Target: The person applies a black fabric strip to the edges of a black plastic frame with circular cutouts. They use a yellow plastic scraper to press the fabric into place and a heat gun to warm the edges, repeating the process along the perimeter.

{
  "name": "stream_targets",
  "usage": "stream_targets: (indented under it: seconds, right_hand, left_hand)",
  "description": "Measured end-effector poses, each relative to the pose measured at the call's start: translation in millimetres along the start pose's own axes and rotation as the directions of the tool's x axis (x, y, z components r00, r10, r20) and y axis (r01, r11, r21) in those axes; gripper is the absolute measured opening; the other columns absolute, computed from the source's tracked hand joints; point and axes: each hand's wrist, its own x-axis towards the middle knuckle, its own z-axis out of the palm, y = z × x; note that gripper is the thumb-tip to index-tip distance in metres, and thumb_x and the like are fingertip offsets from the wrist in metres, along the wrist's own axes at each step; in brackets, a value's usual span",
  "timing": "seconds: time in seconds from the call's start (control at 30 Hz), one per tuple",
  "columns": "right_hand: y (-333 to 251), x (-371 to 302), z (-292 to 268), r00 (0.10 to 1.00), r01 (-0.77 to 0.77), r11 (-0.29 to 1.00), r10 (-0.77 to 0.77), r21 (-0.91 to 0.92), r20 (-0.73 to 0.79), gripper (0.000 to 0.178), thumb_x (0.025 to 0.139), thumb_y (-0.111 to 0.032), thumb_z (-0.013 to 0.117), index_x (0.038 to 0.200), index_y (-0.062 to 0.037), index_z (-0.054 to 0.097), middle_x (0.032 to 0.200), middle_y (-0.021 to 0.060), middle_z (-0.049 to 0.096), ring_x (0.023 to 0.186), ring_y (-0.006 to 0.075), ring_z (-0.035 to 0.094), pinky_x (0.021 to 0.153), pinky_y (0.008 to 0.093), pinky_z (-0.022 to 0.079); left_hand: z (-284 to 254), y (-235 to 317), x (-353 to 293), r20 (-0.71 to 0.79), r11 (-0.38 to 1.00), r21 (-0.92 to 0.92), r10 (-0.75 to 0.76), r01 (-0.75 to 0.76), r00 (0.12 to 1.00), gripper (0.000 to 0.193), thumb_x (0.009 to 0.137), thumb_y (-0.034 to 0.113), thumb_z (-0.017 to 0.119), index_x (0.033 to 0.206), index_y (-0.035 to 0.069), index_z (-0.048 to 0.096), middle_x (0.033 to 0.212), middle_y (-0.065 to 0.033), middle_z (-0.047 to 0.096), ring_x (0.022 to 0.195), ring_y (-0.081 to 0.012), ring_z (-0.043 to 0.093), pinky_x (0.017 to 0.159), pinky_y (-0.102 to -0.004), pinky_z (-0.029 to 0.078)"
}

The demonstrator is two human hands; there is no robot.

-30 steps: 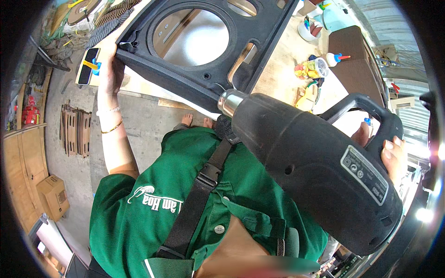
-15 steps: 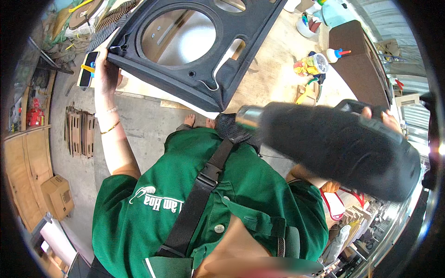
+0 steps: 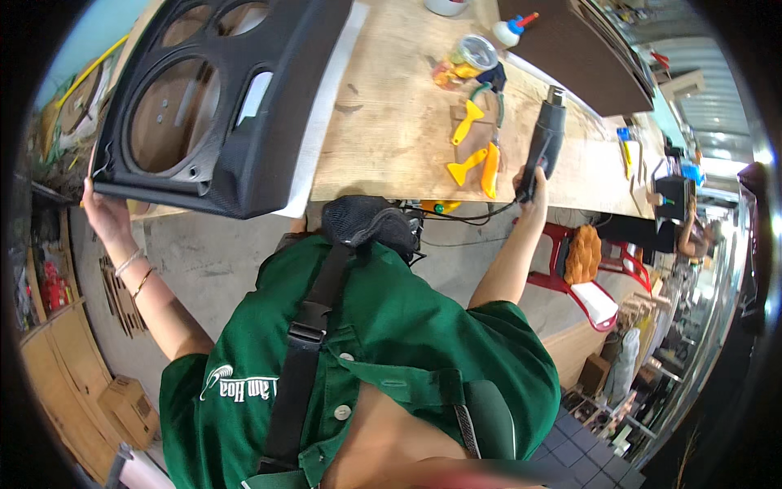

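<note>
A black speaker cabinet [image 3: 277, 155] with round cut-outs and a slot lies at the left of the wooden workbench [image 3: 383, 106]. My left hand [image 3: 107, 216] grips its near left corner, and the fingers are partly hidden behind the edge. Black textured covering wraps the cabinet, with a white sheet [image 3: 327, 114] under its right side. In my right hand [image 3: 533, 191] is a black heat gun [image 3: 547, 134], held upright over the bench's near edge, its metal nozzle facing away from me and apart from the cabinet.
Between cabinet and heat gun lie yellow scrapers [image 3: 467, 122], a yellow utility knife [image 3: 491, 169] and pliers [image 3: 498, 96]. Behind them are a clear jar [image 3: 475, 54], a small bottle [image 3: 507, 33] and a brown box [image 3: 570, 49]. Red chairs [image 3: 554, 253] stand at right; another person [image 3: 699, 236] is beyond.
The heat gun has swung from close in front of me out over the bench, its nozzle now facing away. The cabinet sits farther left in view, with my left hand still at its corner.
</note>
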Motion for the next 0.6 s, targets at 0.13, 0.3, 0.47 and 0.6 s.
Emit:
stream_targets:
  seconds: [0.13, 0.3, 0.47, 0.6]
  right_hand:
    - [12, 24, -25, 0.974, -0.222, 0.879, 0.184, 0.421, 0.13, 0.018, 0.093, -0.016, 0.062, 0.098, 0.0008, 0.058, 0.078, 0.0072, 0.06, 0.063, 0.014, 0.059, 0.058, 0.0257, 0.048]
    - [20, 51, -36, 0.91, -0.403, 0.788, 0.291, 0.465, 0.296, 0.025, 0.089, -0.012, 0.066, 0.109, 0.0012, 0.058, 0.08, 0.0064, 0.06, 0.066, 0.0125, 0.059, 0.061, 0.0265, 0.048]
    - [29, 42, -48, 0.859, -0.498, 0.664, 0.29, 0.557, 0.423, 0.034, 0.088, -0.017, 0.071, 0.117, -0.0053, 0.056, 0.085, 0.0031, 0.058, 0.071, 0.0127, 0.059, 0.07, 0.0252, 0.053]
    - [30, 19, -57, 0.98, -0.027, 0.991, 0.0, -0.135, -0.199, 0.043, 0.087, -0.027, 0.077, 0.121, -0.0088, 0.056, 0.094, 0.0077, 0.066, 0.08, 0.0217, 0.066, 0.07, 0.0316, 0.057]
  left_hand:
    - [-25, -3, 14, -0.07, 0.999, -0.037, -0.012, 0.009, 0.998, 0.054, 0.101, 0.037, 0.047, 0.138, -0.003, 0.052, 0.134, -0.0129, 0.061, 0.124, -0.024, 0.055, 0.11, -0.0402, 0.035]
    - [-39, -5, 20, -0.042, 0.998, -0.06, 0.001, -0.004, 0.999, 0.052, 0.1, 0.035, 0.049, 0.135, -0.003, 0.054, 0.131, -0.0141, 0.063, 0.121, -0.0252, 0.058, 0.108, -0.0394, 0.038]
    - [-60, -5, 29, 0.027, 0.997, -0.081, 0.0, 0.002, 1.0, 0.048, 0.099, 0.035, 0.052, 0.126, -0.004, 0.06, 0.125, -0.0148, 0.066, 0.115, -0.0259, 0.061, 0.106, -0.0394, 0.04]
    - [-78, -6, 37, 0.036, 0.995, -0.101, -0.008, 0.011, 0.999, 0.042, 0.098, 0.035, 0.054, 0.115, -0.002, 0.066, 0.117, -0.0136, 0.07, 0.108, -0.0241, 0.065, 0.103, -0.0388, 0.043]
